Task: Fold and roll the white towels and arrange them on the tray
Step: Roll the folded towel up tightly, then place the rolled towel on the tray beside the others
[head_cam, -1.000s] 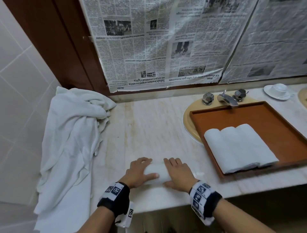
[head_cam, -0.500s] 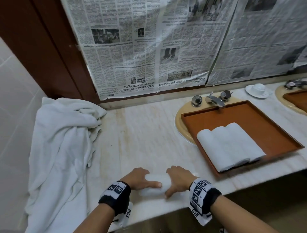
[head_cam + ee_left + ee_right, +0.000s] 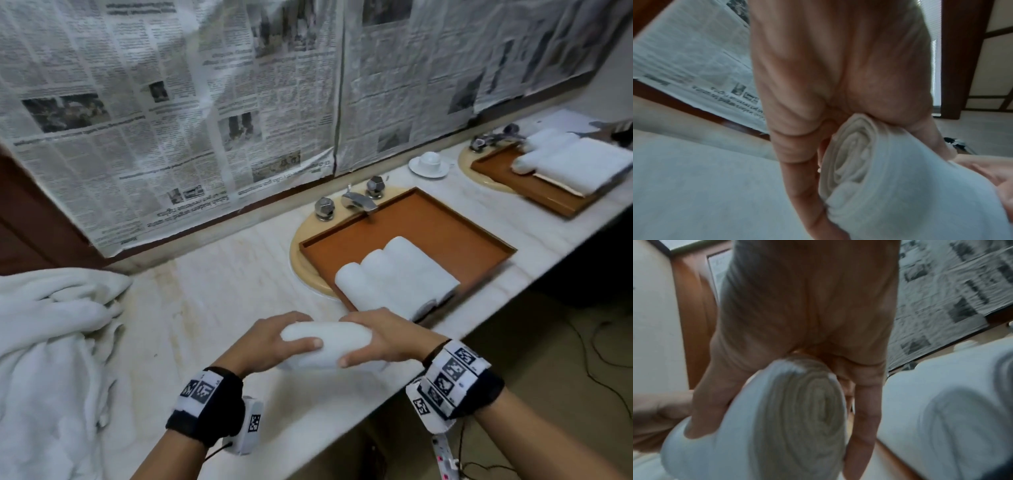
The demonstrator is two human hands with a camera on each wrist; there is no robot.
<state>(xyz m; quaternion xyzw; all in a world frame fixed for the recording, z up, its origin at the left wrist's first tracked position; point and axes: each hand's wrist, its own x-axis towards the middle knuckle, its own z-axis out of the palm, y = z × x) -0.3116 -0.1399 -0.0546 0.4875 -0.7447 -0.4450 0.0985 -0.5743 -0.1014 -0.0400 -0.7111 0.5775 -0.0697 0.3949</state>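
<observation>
- Both hands had the rolled towel (image 3: 327, 342) at lower centre of the head view, held just above the counter (image 3: 219, 274).
- Left hand (image 3: 270, 342) gripped its left end, fingers (image 3: 797, 146) curled round the roll with the thumb on the near side.
- Right hand (image 3: 383, 337) did the same at the other end, fingers (image 3: 865, 402) wrapped over the top, thumb in front.
- Both wrist views showed the spiral end of the roll pretty clearly.
- The tray (image 3: 445, 233) sat right of centre over a sink, with three rolled towels (image 3: 397, 274) lying side by side at its near left.
- A loose pile of towels (image 3: 51, 342) was at the left edge.
- A second tray (image 3: 548, 195) with towels sat at the upper right; newspaper (image 3: 205, 102) covered the wall behind.
</observation>
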